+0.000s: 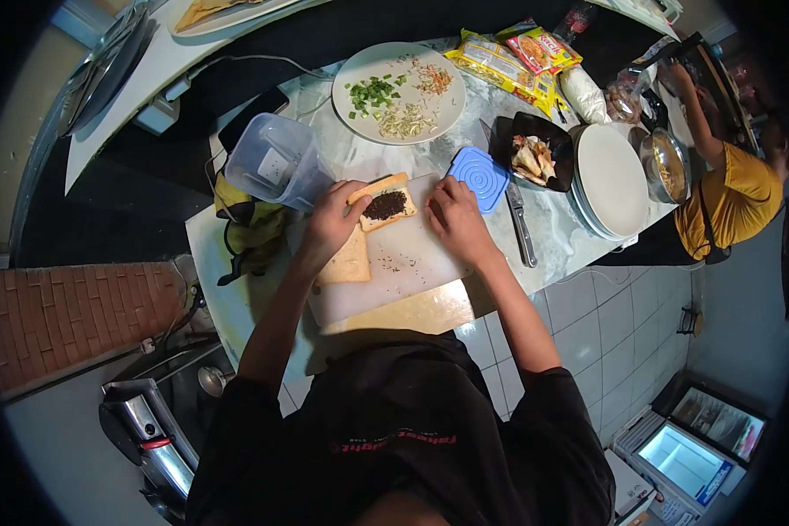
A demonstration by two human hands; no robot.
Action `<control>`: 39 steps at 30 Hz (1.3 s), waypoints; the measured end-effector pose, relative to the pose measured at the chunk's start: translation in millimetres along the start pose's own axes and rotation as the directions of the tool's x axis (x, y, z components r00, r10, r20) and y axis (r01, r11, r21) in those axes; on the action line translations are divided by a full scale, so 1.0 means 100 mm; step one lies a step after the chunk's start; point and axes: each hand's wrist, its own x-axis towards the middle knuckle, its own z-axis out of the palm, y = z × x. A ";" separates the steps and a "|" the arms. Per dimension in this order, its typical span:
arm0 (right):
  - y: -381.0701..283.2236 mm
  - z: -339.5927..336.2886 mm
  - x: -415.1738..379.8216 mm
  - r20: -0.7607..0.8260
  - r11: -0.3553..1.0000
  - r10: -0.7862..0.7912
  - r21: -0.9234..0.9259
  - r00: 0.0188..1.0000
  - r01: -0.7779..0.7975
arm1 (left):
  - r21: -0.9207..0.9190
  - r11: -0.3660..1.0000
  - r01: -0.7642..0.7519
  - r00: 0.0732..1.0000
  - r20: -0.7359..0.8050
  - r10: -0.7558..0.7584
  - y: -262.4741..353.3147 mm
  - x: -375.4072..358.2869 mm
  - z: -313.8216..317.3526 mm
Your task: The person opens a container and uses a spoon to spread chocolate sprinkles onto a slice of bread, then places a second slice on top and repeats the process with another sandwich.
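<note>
A slice of bread [403,189] with dark sprinkles [386,206] over its middle lies on the white cutting board [394,298]. My left hand [331,221] grips its left edge, fingertips on the crust. A plain slice of bread [346,261] lies just below, partly under that hand. My right hand [458,223] rests over the board's right side, fingers curled together and apart from the bread; what they hold, if anything, is hidden. Loose dark crumbs [393,265] are scattered on the board. A blue lid [482,178] lies beside my right hand.
A clear plastic container [272,162] stands at left. Behind are a plate [359,127] of chopped vegetables and yellow noodle packets [504,70]. To the right lie a knife [523,232], a black bowl [559,131] of food and stacked plates [612,184]. A person in yellow [736,202] stands far right.
</note>
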 end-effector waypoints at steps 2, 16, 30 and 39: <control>-0.02 -0.02 0.03 -0.019 0.999 0.014 0.041 1.000 -0.014 | -0.020 1.000 0.010 0.999 0.033 -0.010 -0.01 0.03 0.00; -0.28 -0.02 -0.04 -0.068 0.927 0.123 0.363 0.990 -0.090 | -0.081 0.997 0.014 0.996 0.094 -0.006 0.05 0.08 0.00; -0.18 -0.12 -0.05 0.041 0.983 -0.015 0.182 0.999 0.007 | -0.142 0.989 0.042 0.990 0.136 -0.023 0.13 0.11 -0.03; -0.13 -0.01 -0.35 -0.093 0.999 -0.033 0.002 0.995 0.034 | -0.146 0.988 0.040 0.992 0.124 -0.021 0.11 0.10 0.04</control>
